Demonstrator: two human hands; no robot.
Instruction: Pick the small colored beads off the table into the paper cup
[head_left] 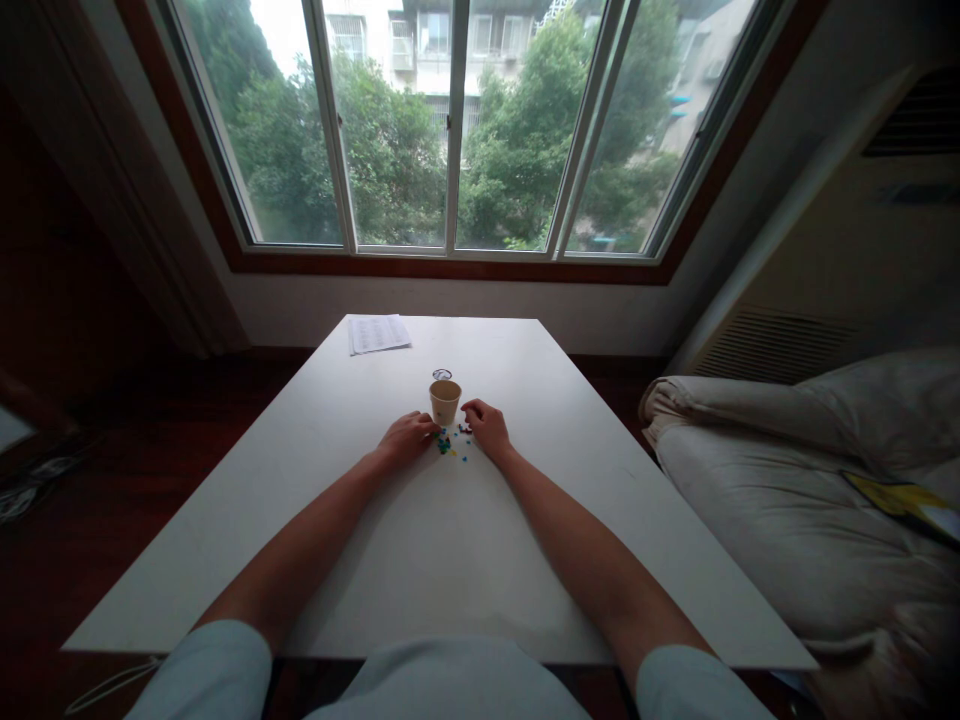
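A beige paper cup (446, 404) stands upright in the middle of the white table. In front of it lie small loose pieces (445, 443) in blue, green and yellow, too tiny to name. A few dark red pieces (465, 429) lie to the right of these. Palm down at the cup's left, my left hand (409, 438) has its bent fingers together at the edge of the coloured pieces. On the other side, my right hand (489, 430) is curled with thumb and forefinger pinched near the cup's wall. What either hand's fingertips hold is too small to see.
Behind the cup lies a small dark-rimmed round item (442, 374). Printed papers (379, 334) rest at the far left corner of the white table (555, 390). A padded sofa (757, 500) is to the right; a wide window (450, 150) is beyond the table.
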